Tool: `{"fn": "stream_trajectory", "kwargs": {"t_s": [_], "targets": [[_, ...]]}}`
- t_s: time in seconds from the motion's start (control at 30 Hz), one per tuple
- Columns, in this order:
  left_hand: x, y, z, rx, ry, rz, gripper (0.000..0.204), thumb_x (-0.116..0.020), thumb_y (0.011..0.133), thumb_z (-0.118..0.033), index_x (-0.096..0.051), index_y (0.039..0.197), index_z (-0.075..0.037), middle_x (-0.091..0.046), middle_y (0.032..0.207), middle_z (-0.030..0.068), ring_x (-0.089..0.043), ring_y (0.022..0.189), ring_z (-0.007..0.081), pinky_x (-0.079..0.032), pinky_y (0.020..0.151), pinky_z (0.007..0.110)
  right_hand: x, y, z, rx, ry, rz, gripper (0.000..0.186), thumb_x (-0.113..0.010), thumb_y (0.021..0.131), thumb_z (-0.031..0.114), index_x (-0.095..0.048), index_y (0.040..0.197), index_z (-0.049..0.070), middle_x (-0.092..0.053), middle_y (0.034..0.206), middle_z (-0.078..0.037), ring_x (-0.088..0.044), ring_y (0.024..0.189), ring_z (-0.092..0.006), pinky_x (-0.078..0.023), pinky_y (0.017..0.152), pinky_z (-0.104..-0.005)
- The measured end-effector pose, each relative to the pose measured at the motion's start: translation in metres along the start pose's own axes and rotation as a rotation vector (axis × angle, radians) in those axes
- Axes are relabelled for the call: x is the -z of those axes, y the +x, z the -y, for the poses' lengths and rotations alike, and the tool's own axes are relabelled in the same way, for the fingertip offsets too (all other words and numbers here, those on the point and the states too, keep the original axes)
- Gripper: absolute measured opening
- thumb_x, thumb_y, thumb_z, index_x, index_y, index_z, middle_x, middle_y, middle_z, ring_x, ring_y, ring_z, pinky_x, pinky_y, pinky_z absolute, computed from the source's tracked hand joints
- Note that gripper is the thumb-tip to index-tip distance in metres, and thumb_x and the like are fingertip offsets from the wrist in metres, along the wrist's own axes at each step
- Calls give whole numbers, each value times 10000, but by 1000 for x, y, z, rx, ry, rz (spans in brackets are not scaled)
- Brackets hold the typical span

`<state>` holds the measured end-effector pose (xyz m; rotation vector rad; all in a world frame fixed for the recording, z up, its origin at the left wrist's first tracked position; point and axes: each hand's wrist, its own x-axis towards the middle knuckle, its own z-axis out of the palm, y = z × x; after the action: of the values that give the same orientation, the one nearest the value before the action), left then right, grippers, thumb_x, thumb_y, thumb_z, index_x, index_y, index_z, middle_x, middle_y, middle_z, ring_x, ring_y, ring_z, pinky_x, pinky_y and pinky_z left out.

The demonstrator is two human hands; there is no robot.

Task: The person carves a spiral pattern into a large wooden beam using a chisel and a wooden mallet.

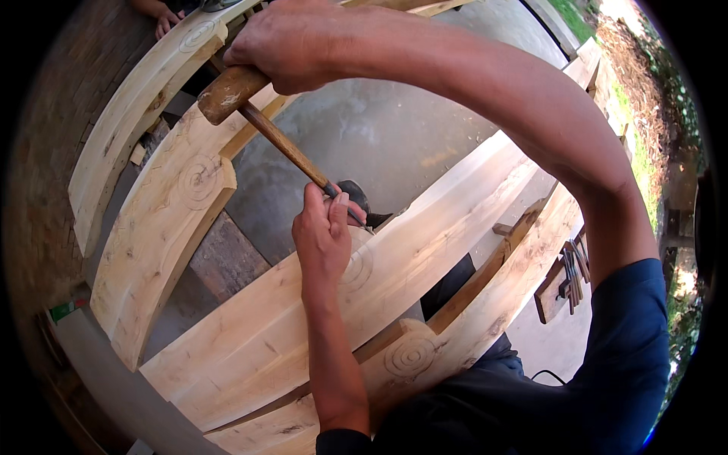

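Note:
High in view, my right hand (280, 49) is closed on a worn wooden mallet (227, 97), whose head is against or just over the top of a chisel (288, 150) with a wooden handle. My left hand (326, 227) grips the chisel low on its shaft, fingers wrapped round it. The metal tip points down at the edge of a long pale plank (447, 227) near a pencilled spiral (356, 269), partly hidden by my left hand. A dark object (356, 199) shows behind that hand; I cannot make out what it is.
Several shaped beams (129, 280) with spiral markings lie left and near me on supports over a concrete floor (402, 114). A co-worker's hand (163, 23) is at the top left. A rack of chisels (569, 280) sits at the right. Grass and shrubs (644, 114) lie beyond.

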<state>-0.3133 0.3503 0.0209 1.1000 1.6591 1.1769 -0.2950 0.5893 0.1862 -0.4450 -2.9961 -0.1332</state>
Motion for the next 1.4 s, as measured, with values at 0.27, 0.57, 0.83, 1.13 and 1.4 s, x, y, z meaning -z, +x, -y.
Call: {"fn": "stream_trajectory", "kwargs": {"t_s": [0.27,0.57,0.83,1.13,1.4], "targets": [[1,-6,1,-51,-25,7,115,-500,1121,-117,-493,1137,-3,-729,799,110,-686,689,145,-557,689,281,3,-17,7,-57,146,-100,286,-688,787,76,-744,1066,47,-765,994,-221,-751,1007,-411,-585,868,-508],[-10,-4,1,-56,-273,-227,154,-483,1142,-150,-504,1146,3,-716,813,127,-711,695,167,-581,663,284,-13,-38,7,-268,317,-283,434,-679,781,115,-712,1212,92,-756,1019,-227,-737,1013,-410,-578,882,-529],[-8,-4,-6,14,-176,-134,164,-483,1148,-152,-515,1160,9,-718,834,143,-711,687,172,-576,658,278,-35,-52,11,-308,238,-238,602,-705,777,140,-721,1367,260,-790,1065,-110,-757,1023,-319,-604,877,-462],[-9,-3,-5,9,-148,-66,152,-471,1148,-140,-513,1159,6,-715,823,138,-713,708,163,-571,652,285,-45,-51,5,-279,208,-293,574,-736,771,155,-726,1342,208,-787,1065,-113,-760,982,-301,-611,845,-433],[-9,-2,-5,34,-140,-81,157,-460,1150,-145,-514,1151,3,-714,811,128,-712,685,168,-560,636,283,-25,-41,-3,-228,345,-226,483,-636,770,75,-697,1248,32,-742,1050,-289,-715,1055,-459,-562,928,-548]]}}
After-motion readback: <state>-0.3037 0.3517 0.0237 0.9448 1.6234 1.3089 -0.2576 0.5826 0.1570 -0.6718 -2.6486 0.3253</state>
